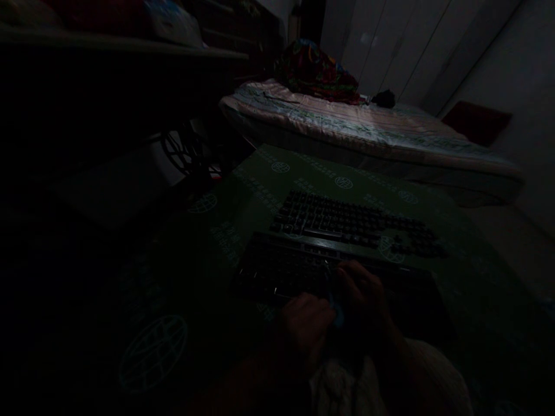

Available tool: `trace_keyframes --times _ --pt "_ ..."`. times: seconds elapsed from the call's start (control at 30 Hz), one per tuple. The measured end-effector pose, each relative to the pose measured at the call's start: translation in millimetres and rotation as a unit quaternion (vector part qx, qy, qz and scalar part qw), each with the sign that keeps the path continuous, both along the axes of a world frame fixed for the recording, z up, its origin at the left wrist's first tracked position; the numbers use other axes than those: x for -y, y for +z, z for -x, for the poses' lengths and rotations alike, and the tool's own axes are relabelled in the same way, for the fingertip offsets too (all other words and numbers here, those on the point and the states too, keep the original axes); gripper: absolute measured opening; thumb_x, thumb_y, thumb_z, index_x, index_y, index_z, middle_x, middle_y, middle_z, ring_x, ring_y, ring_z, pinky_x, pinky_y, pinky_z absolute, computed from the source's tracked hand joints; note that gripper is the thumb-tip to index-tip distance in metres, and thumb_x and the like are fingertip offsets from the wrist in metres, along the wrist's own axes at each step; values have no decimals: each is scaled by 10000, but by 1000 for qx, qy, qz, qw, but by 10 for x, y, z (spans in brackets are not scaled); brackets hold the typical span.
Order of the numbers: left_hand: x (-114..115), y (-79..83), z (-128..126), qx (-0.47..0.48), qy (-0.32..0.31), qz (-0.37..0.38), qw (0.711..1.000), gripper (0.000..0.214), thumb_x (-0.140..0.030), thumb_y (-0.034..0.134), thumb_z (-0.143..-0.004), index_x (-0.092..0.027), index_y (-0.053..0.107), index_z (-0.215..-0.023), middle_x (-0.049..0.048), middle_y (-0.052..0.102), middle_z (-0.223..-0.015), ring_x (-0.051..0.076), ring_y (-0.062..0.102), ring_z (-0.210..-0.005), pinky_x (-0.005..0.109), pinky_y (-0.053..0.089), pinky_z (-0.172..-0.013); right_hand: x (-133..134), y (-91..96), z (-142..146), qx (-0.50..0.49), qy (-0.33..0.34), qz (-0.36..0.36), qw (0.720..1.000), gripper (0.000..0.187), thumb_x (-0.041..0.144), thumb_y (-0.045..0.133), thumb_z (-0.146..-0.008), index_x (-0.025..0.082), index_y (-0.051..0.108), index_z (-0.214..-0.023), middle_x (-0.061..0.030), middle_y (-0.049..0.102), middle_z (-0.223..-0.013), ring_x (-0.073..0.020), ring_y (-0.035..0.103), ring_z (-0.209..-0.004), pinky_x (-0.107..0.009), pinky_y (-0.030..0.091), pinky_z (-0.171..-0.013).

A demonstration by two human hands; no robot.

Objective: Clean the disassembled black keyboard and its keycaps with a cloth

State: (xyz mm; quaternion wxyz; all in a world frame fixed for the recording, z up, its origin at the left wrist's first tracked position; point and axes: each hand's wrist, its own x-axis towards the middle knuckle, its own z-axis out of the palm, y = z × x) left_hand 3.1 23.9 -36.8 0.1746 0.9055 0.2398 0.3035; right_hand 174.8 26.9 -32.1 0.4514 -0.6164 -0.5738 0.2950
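Observation:
A black keyboard base [277, 268] lies across the green sheet, with keycaps off much of it. Above it the loose keycaps [333, 216] are laid out in keyboard order. My right hand [362, 292] is closed over the middle of the base, its fingertips pinched together. My left hand [306, 320] is a closed fist at the base's near edge. Between the hands shows a slim blue-handled tool [337, 312] with a small shiny tip; its kind is too dark to tell. Both hands are close to it, and the fingers hide their grip.
The green sheet [243, 202] bears pale globe prints and lettering. Behind it stands a bed [347, 121] with a bundled floral blanket [316, 72]. A dark table [108, 43] with a spoked wheel [180, 153] beneath is at left. Light cloth [347, 384] shows below my hands.

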Motion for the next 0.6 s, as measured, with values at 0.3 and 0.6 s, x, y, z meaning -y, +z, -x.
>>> trace_keyframes --times 0.3,0.6 --pt "-16 35 12 53 -4 30 998 213 -86 379 -820 -138 558 -924 71 615 -795 164 541 -751 288 456 -655 -16 -6 -7 -24 -1 4 1000 227 359 498 -834 184 611 -744 7 573 -636 -114 498 -547 -204 398 -499" --pt "-23 66 30 146 55 28 987 271 -41 397 -778 -135 547 -983 80 652 -866 155 575 -751 277 470 -652 -18 21 39 -58 0 24 998 228 372 496 -838 183 598 -759 9 552 -646 -107 491 -549 -193 390 -474"
